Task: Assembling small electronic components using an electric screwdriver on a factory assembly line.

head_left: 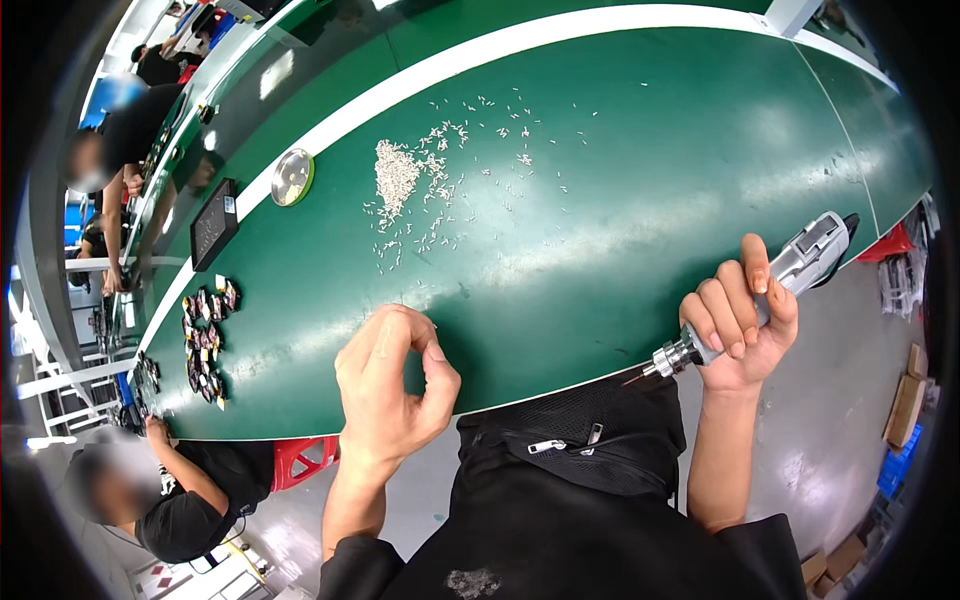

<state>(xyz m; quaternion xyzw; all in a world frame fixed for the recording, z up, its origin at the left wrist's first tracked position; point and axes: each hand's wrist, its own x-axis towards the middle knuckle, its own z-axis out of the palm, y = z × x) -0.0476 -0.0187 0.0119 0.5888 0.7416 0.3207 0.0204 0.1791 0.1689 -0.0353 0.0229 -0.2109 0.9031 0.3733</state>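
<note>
My right hand (735,320) is wrapped round a grey electric screwdriver (808,252). Its silver chuck and thin copper-coloured bit point down and left, past the table's near edge. Over the near part of the green table (560,300), my left hand (392,385) is closed, with thumb and index fingertip brought together. Whether a tiny piece sits in that pinch I cannot make out. Farther off lies a heap of small white rod-like pieces (396,180), with many more scattered to its right.
A round clear dish (292,178) with a greenish rim and a black tray (214,225) stand left of the heap. Several small dark parts (205,340) lie at the left. A co-worker (185,490) sits at the lower left, near a red stool (303,460). A white strip (450,52) borders the far side.
</note>
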